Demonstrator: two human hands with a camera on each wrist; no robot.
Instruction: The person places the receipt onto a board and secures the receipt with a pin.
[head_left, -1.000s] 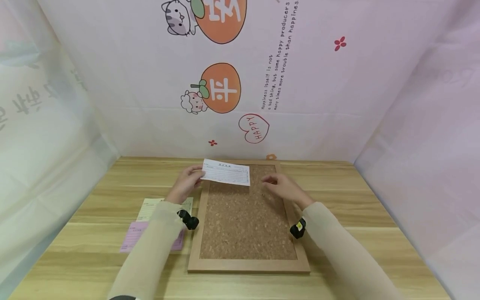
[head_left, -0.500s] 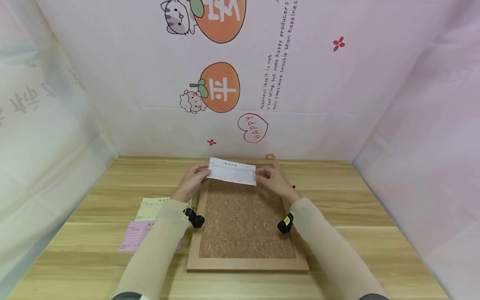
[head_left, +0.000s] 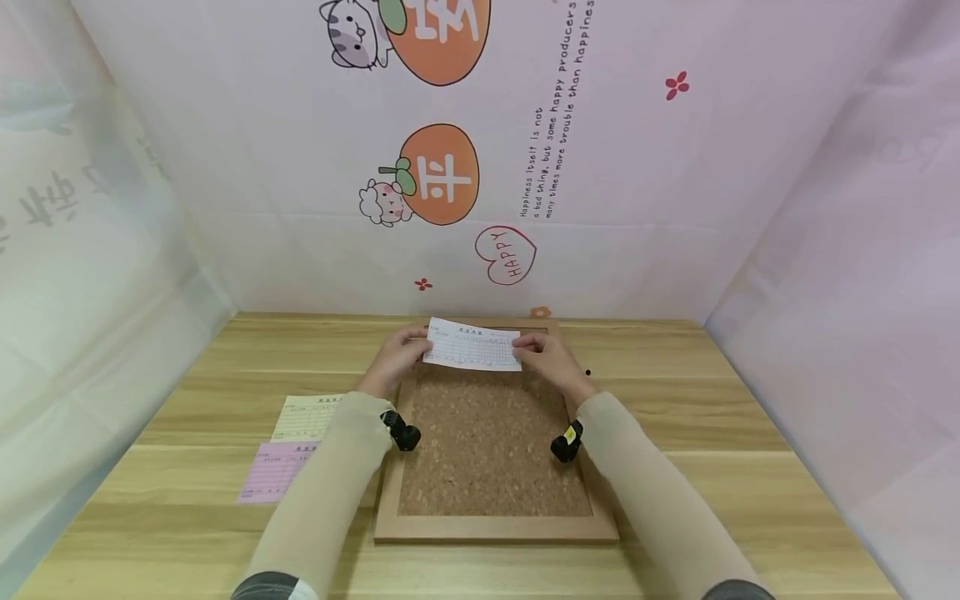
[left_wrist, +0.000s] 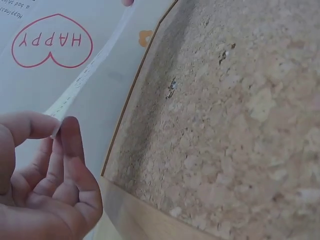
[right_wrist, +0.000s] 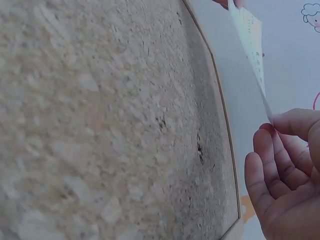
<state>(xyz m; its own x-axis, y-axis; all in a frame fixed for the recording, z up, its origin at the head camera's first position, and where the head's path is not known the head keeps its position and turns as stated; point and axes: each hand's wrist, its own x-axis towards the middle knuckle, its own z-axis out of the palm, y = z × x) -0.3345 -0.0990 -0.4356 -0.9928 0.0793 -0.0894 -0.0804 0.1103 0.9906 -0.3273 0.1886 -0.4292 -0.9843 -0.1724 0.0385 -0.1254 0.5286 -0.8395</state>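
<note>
Okay, we saw the left grip (head_left: 394, 358) and right grip (head_left: 553, 363) each pinching one end of the white slip (head_left: 474, 345), above the far part of the corkboard (head_left: 495, 454). We judged that uneven pulling from either side could crease it or jerk an end loose.

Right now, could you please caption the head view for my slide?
Left hand and right hand hold white paper over a corkboard.

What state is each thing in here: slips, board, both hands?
White slip: held up in the air, slightly bowed.
Left hand: pinching the slip's left end.
Right hand: pinching its right end.
Cork board: lying on the table.
Yellow slip: flat, partly hidden.
Pink slip: flat, partly hidden.
</note>
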